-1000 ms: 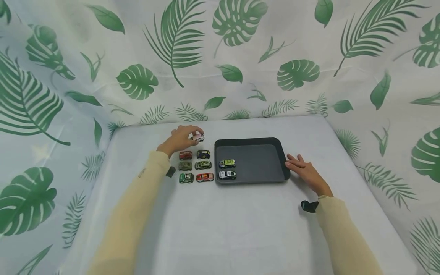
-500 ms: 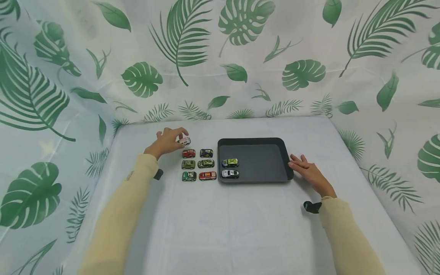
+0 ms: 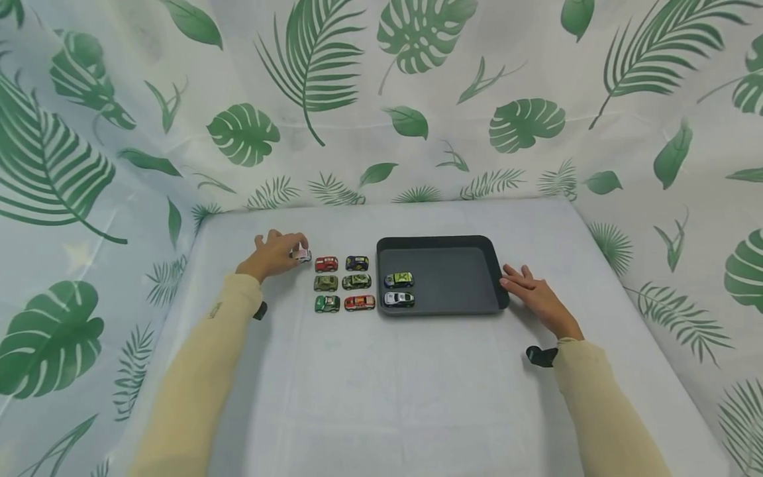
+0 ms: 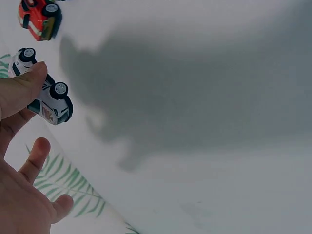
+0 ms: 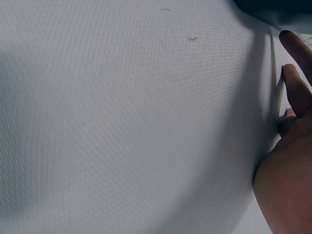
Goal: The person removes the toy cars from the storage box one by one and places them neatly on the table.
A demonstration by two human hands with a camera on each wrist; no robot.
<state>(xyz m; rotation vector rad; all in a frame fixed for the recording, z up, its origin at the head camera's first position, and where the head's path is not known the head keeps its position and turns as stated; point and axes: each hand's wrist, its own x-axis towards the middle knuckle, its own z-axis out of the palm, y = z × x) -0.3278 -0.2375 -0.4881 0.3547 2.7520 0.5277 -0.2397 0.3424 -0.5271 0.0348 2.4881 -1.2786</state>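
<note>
My left hand (image 3: 272,256) pinches a white toy car (image 4: 54,103) between thumb and finger, just left of the red toy car (image 3: 326,264). In the left wrist view its wheels face the camera, and the other fingers stick out loosely. My right hand (image 3: 539,302) lies with fingers extended at the right side of the dark grey tray (image 3: 456,309); the fingertips are at its rim. In the tray's left part stand a yellow-green toy car (image 3: 399,279) and a white-and-black toy car (image 3: 399,299).
Left of the tray, toy cars stand in two columns: dark blue (image 3: 357,263), camouflage (image 3: 356,281), orange-red (image 3: 359,303), olive (image 3: 326,283) and green (image 3: 327,303), besides the red one. A white cloth (image 3: 381,384) covers the table. A leaf-print curtain (image 3: 352,86) hangs behind.
My left hand has carried the white toy car leftward and toward me, from behind the dark blue car to beside the red one. My right hand has stayed at the tray.
</note>
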